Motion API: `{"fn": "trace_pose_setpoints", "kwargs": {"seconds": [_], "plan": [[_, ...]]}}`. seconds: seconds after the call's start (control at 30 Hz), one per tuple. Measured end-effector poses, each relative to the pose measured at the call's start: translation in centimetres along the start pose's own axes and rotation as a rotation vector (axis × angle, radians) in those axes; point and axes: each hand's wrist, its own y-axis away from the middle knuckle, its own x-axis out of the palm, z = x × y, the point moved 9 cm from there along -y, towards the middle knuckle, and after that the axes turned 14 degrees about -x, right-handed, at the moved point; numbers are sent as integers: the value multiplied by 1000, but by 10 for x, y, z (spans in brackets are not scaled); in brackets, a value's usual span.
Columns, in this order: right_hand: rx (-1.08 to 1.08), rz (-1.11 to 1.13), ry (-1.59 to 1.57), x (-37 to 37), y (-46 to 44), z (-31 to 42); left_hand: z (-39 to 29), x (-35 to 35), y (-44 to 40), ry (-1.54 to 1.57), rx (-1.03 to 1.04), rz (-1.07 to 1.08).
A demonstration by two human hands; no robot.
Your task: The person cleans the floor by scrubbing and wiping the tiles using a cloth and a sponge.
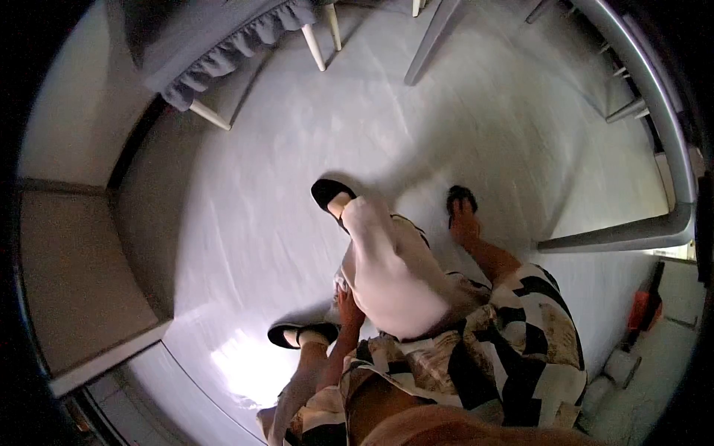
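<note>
The right hand partly hides a dark item too small to identify.

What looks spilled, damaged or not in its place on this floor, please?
Nothing looks clearly spilled or damaged. The only odd spot is a very bright white patch on the pale floor, beside the nearer black slipper. It is probably glare, since its edges fade softly into the floor.

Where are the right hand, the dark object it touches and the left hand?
Right hand (466,223): head view, its back.
Dark object (460,192): head view, upper part.
Left hand (349,308): head view, its back.
</note>
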Motion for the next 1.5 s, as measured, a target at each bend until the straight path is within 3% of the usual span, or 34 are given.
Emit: {"fn": "trace_pose_setpoints", "kwargs": {"seconds": [0.07, 0.17, 0.23, 0.27, 0.3, 0.33, 0.37, 0.4, 0.47, 0.53, 0.57, 0.63, 0.7, 0.87, 0.97, 1.03, 1.07, 1.1, 1.13, 1.2, 1.27, 1.3, 1.33, 1.37, 1.4, 1.43, 1.5], "plan": [[-190, 36, 44, 30, 4, 30, 1, 6, -5, -5, -7, -6], [-607, -417, 294, 78, 17, 74, 6, 15, -15, -32, 11, -84], [-775, -450, 210, 70, 17, 98, 17, 26, -28, -87, 50, -182], [-841, -423, 149, 61, 20, 108, 24, 37, -40, -131, 47, -118], [-870, -351, 60, 49, 16, 117, 37, 53, -60, -202, -27, 211], [-894, -310, -21, 37, 14, 125, 50, 41, -69, -142, -116, 297], [-893, -271, -102, 29, 11, 133, 62, 24, -78, -85, -211, 373], [-885, -241, -163, 21, 12, 139, 76, -10, -77, 113, -319, 227], [-857, -203, -313, -1, -1, 151, 154, 49, -122, 245, -312, 220], [-802, -217, -450, -23, -16, 154, 181, 16, -135, 122, -143, -10], [-771, -235, -512, -36, -26, 150, 181, -2, -140, 59, -58, -133], [-713, -314, -639, -61, -35, 135, 166, -60, -130, 361, -245, -121], [-641, -400, -736, -86, -47, 98, 154, -80, -123, 504, -301, -176], [-432, -712, -815, -111, -100, -14, 154, -60, -150, 503, -140, -396], [-356, -580, -1074, -117, -101, -46, 127, -66, -150, 589, -209, -284], [-314, -512, -1218, -114, -128, -68, 120, -81, -152, 548, -197, -369], [-274, -570, -1139, -123, -149, -77, 120, -85, -156, 533, -188, -413], [-227, -613, -1059, -123, -181, -87, 153, -65, -178, 804, -299, -340], [-181, -661, -976, -125, -202, -95, 143, -86, -173, 744, -321, -363], [-385, -573, -762, -195, -163, -40, 148, -109, -177, 567, -262, -484], [-498, -473, -576, -230, -170, -3, 180, -118, -184, 771, -321, -492], [-539, -450, -516, -249, -158, 21, 154, -164, -160, 615, -406, -407], [-594, -424, -470, -260, -159, 41, 184, -159, -167, 363, -160, -725], [-586, -423, -470, -265, -169, 49, 186, -173, -160, 694, -206, -643], [-579, -425, -467, -271, -179, 56, 185, -187, -161, 616, -365, -542], [-576, -423, -462, -277, -191, 61, 257, -142, -188, 825, -468, -485], [-515, -478, -460, -282, -215, 64, 263, -165, -183, 745, -439, -574]]}}
